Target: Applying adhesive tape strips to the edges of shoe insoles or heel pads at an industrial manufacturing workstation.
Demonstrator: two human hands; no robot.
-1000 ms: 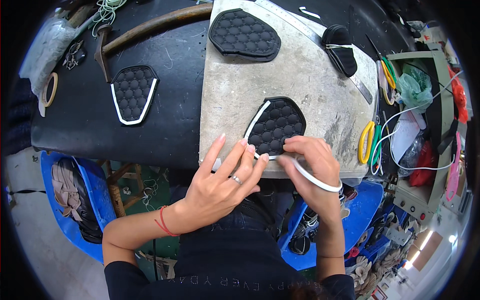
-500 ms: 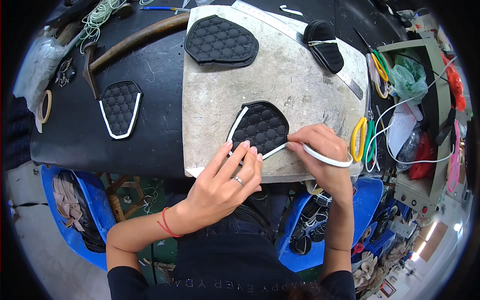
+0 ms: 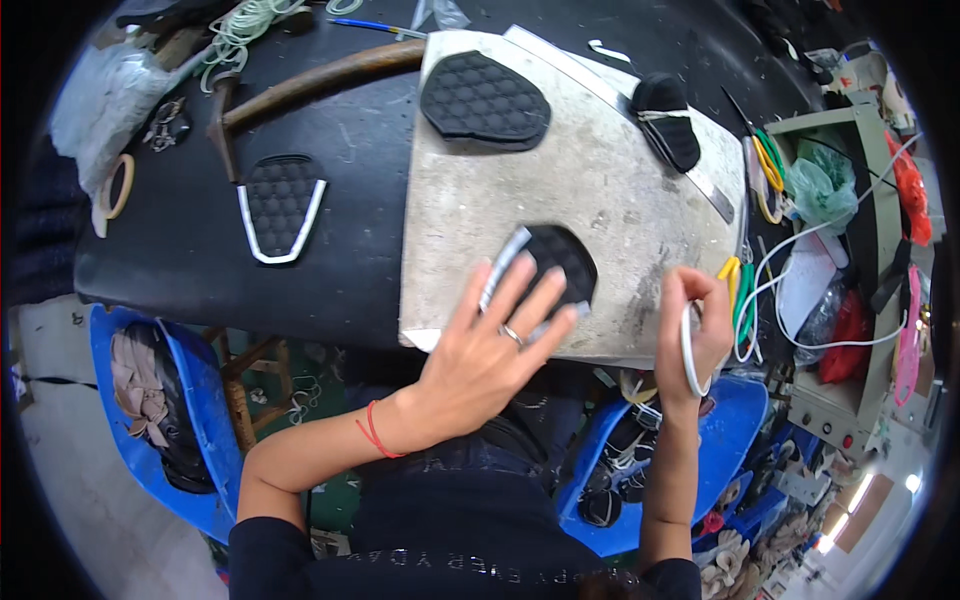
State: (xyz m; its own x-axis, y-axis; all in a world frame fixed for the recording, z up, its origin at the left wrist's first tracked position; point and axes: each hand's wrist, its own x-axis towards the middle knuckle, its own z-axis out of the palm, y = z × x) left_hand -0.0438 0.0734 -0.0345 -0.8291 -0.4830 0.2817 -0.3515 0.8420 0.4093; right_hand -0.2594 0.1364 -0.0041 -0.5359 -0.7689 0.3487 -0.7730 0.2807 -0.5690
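Fingers spread, my left hand [image 3: 490,345] lies over a black quilted piece [image 3: 568,262] near the front edge of the pale board; the fingers partly cover it. White strip [image 3: 507,262] edges its left side, and some white shows between my fingers along the lower side. To the right, apart from the piece, my right hand [image 3: 700,330] is raised with fingers closed on a looped white strip [image 3: 688,355]. Another quilted piece [image 3: 281,210], edged in white on three sides, rests on the black surface at left. Motion blurs the left fingers and the piece.
A stack of quilted pieces [image 3: 485,100], a metal ruler [image 3: 590,85] and a banded black bundle [image 3: 665,122] lie on the board [image 3: 455,220]. Yellow-and-green scissors [image 3: 731,275] sit beside my right hand. A hammer [image 3: 320,88] lies at far left. Blue bins [image 3: 205,400] stand below.
My right hand has moved right, away from the quilted piece, with the white strip looped in it. My left fingers have spread over the piece. The whole view has shifted slightly.
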